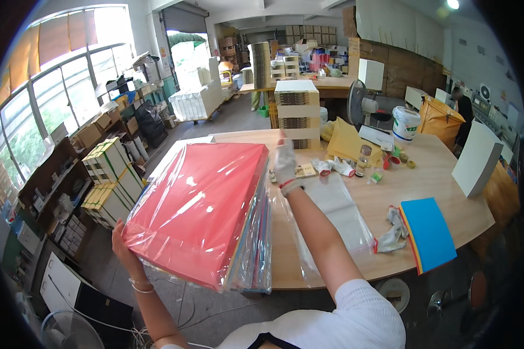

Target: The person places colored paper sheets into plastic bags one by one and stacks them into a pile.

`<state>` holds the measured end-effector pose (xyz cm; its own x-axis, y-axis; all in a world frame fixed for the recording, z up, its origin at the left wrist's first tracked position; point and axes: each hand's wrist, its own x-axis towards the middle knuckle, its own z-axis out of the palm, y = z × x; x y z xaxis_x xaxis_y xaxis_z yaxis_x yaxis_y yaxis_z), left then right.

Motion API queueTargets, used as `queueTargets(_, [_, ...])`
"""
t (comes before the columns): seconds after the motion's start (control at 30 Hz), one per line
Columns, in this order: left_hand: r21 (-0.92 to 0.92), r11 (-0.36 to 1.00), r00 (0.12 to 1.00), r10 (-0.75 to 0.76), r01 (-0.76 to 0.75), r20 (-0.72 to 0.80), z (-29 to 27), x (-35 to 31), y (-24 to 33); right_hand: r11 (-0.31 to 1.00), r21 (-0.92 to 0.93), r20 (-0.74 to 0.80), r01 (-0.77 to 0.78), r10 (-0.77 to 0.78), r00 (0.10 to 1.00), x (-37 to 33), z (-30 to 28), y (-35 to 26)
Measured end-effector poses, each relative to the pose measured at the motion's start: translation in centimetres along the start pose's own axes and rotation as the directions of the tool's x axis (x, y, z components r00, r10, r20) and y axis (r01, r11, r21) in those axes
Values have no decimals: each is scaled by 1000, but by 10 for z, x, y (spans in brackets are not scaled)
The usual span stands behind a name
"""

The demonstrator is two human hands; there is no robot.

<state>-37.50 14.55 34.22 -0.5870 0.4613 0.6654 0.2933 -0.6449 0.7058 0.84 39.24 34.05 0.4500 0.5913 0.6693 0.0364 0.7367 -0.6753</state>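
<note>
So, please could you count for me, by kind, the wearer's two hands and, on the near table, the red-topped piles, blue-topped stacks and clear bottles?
Left hand and right hand: 2
Red-topped pile: 1
Blue-topped stack: 1
Clear bottle: 1
Total: 5

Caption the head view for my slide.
Left hand at the near left corner of a red-topped stack in plastic, gloved right hand by its far right corner.
</note>
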Motion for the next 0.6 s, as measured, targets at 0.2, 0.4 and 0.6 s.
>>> queueTargets(0.2, [-135,991,992,-31,15,-120,10,3,-10,986,-156,197,-63,93,976,28,53,64])
queueTargets(0.4, [-75,997,993,-43,35,-106,11,2,2,981,0,170,-193,191,967,26,70,69])
queueTargets(0.6, [184,972,986,157,-144,-59,6,6,-17,975,-201,224,90,-44,974,30,54,86])
